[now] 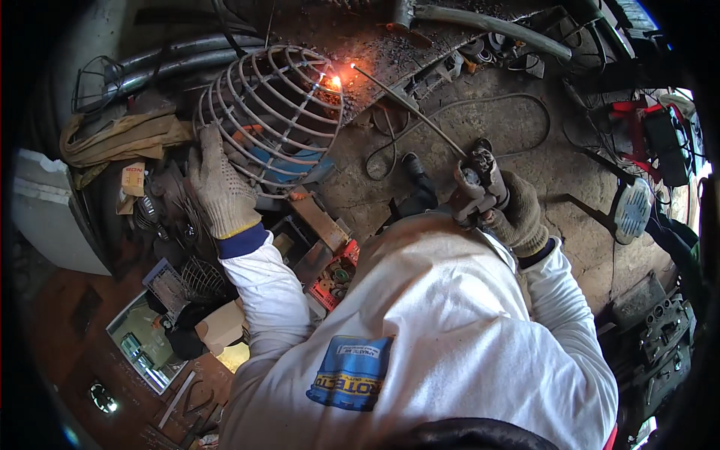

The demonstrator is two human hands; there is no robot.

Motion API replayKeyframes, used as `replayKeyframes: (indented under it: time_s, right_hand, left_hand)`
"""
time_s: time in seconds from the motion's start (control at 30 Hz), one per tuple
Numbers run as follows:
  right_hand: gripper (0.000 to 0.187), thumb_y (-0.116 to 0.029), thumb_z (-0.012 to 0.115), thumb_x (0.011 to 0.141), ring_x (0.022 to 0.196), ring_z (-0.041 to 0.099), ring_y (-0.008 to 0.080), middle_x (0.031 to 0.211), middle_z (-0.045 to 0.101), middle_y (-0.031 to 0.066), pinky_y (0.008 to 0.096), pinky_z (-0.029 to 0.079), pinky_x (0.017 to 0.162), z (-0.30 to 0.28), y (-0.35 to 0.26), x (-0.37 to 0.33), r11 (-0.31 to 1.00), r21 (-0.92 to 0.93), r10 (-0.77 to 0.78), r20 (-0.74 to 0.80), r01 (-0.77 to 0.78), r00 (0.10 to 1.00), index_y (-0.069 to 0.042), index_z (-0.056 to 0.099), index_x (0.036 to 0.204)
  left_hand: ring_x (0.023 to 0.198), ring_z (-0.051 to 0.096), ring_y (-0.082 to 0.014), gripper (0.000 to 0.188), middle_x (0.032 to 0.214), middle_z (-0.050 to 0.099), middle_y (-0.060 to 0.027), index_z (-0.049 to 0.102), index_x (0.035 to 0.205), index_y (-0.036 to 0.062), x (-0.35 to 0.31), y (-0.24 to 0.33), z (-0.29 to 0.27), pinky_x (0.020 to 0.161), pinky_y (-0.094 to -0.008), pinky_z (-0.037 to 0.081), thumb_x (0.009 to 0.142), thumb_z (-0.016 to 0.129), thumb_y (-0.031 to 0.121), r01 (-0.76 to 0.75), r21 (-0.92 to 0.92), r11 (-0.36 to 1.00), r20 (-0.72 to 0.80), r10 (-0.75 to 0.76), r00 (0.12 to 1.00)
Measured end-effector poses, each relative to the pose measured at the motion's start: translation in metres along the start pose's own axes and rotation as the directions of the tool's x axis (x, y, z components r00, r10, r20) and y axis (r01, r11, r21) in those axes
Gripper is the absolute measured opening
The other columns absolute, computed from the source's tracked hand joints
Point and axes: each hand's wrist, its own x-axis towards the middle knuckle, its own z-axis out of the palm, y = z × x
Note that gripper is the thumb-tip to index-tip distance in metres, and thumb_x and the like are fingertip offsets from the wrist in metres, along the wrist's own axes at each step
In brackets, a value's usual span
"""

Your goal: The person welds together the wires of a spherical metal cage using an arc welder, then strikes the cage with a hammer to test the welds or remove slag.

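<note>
A rounded cage of welded metal bars (pixel 298 112) rests tilted at the edge of a dark metal bench. My left hand (pixel 225 187), in a knitted glove, is closed on the lower left rim of the cage. In my gloved right hand (pixel 521 214) is a welding electrode holder (pixel 471 184), with the fingers wrapped round its handle. A long, thin welding rod (pixel 412 111) runs from the holder up toward the cage. The rod's tip glows, slightly apart from a bright orange hot spot (pixel 335 81) on the cage's right side.
Metal pipes (pixel 180 58) lie behind the cage at the left, and a thick bent pipe (pixel 495 28) lies at the back. A cable (pixel 536 101) loops over the floor. A red crate (pixel 334 277) and a cardboard box (pixel 223 328) stand below my left arm.
</note>
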Motion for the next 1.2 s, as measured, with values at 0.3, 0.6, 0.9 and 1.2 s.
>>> replayKeyframes:
  time_s: [0.3,0.6,0.9,1.2]
  right_hand:
    - [0.077,-0.055,0.077,0.077,0.088,0.071,0.0288,0.095,0.07,0.018,0.0361,0.054,0.079,-0.01,-0.005,0.002,0.995,-0.087,-0.043,0.048,0.047,0.998,0.009,0.06,0.117]
    - [0.083,-0.062,0.074,0.077,0.087,0.071,0.0303,0.094,0.069,0.0182,0.0367,0.054,0.078,-0.012,0.001,0.003,1.0,0.022,0.008,0.12,-0.01,0.993,0.01,0.059,0.116]
    - [0.078,-0.059,0.075,0.078,0.087,0.071,0.0318,0.093,0.068,0.0194,0.0374,0.054,0.078,-0.007,-0.003,0.008,0.997,-0.04,-0.056,0.139,0.062,0.989,0.008,0.06,0.116]
    - [0.076,-0.057,0.077,0.077,0.086,0.07,0.0278,0.096,0.069,0.0171,0.0355,0.054,0.078,0.002,-0.001,0.008,0.989,0.128,0.048,0.151,-0.068,0.987,0.006,0.06,0.117]
  left_hand:
    - [0.106,0.065,-0.0259,0.048,0.124,0.062,-0.0162,0.053,0.133,-0.0002,0.047,-0.026,-0.028,0.085,-0.0361,0.056,0.098,0.057,0.031,-0.087,0.149,0.985,0.117,0.07,0.991]
    - [0.097,0.067,-0.024,0.046,0.118,0.064,-0.0152,0.054,0.128,-0.0003,0.051,-0.028,-0.032,0.079,-0.0336,0.057,0.096,0.064,0.031,0.03,0.098,0.995,0.113,-0.041,0.993]
    - [0.102,0.065,-0.0249,0.052,0.123,0.061,-0.0161,0.051,0.132,-0.0016,0.048,-0.029,-0.031,0.084,-0.0343,0.056,0.096,0.063,0.034,-0.033,0.116,0.993,0.073,0.025,0.997]
    - [0.087,0.066,-0.0174,0.049,0.1,0.066,-0.011,0.053,0.129,0.0008,0.06,-0.033,-0.04,0.069,-0.03,0.055,0.094,0.066,0.033,-0.019,0.125,0.992,0.088,0.008,0.996]
